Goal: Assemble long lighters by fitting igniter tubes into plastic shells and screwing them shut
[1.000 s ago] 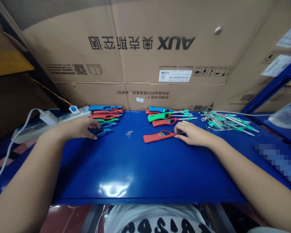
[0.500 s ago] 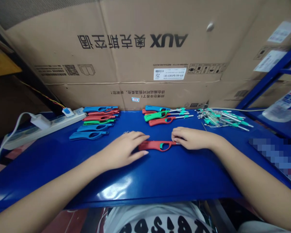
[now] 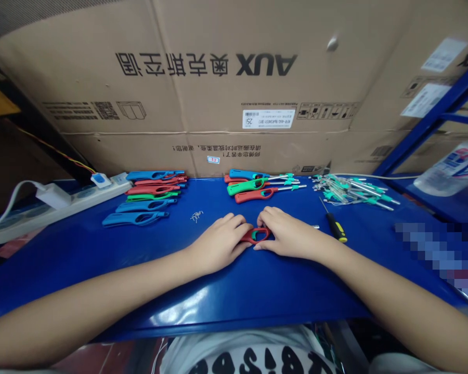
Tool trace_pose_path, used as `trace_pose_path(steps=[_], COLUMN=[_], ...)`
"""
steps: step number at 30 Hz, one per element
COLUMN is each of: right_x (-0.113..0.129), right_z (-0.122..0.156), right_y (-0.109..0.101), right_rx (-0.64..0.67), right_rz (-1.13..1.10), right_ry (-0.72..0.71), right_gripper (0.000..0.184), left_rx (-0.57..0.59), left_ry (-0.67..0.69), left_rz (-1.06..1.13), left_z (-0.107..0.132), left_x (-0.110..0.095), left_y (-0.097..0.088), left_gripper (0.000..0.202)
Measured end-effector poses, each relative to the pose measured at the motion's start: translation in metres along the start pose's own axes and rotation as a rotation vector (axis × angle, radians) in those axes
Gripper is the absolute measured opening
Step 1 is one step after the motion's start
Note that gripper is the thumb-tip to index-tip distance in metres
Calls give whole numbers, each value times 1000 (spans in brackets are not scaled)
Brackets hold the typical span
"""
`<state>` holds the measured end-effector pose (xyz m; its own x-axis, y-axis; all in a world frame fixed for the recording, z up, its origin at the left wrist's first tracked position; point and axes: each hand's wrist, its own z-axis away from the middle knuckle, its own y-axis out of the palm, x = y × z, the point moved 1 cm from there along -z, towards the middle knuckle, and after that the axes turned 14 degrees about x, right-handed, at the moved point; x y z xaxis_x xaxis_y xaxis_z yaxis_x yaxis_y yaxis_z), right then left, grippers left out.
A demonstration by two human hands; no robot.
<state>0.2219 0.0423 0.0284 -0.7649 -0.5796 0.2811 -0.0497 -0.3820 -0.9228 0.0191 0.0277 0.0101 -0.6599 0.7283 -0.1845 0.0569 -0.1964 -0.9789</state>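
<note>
A red gas lighter [image 3: 260,235] with a green trigger lies sideways between my hands at the middle of the blue table. My left hand [image 3: 223,240] is closed around its handle end. The fingers of my right hand [image 3: 283,234] grip its front part by the trigger loop, and the tip of its metal tube shows beyond my right wrist. Behind my left hand is a small heap of screws [image 3: 196,215]. To the right of my right hand lies a screwdriver [image 3: 336,227] with a black and yellow handle.
Lighter shells [image 3: 134,218] in blue, red and green line the left. Several lighters with metal tubes [image 3: 256,195] lie at the back middle, beside a pile of tubes with green parts [image 3: 353,191]. A white power strip [image 3: 68,205] and a cardboard box [image 3: 203,119] stand behind.
My right hand has moved left from the metal tube onto the lighter's front part. My left hand has closed further over the handle. The screwdriver and screws are now in plain sight.
</note>
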Motion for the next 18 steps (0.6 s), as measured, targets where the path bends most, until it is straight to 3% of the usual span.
trace_pose_path(steps=[8,14,18], right_x=[4,2,-1], right_z=[3,4,4], right_y=[-3,-5,-9], right_rx=[37,38,70], right_rz=[69,-4,4], right_ry=[27,128,78], right_gripper=[35,37,36], left_rx=[-11,-30,-34], left_ry=[31,32,25], left_rz=[-24,-14,13], left_z=[-5,-7,-8], left_x=[1,-2,-4], left_y=[4,6,7], left_gripper=[31,33,32])
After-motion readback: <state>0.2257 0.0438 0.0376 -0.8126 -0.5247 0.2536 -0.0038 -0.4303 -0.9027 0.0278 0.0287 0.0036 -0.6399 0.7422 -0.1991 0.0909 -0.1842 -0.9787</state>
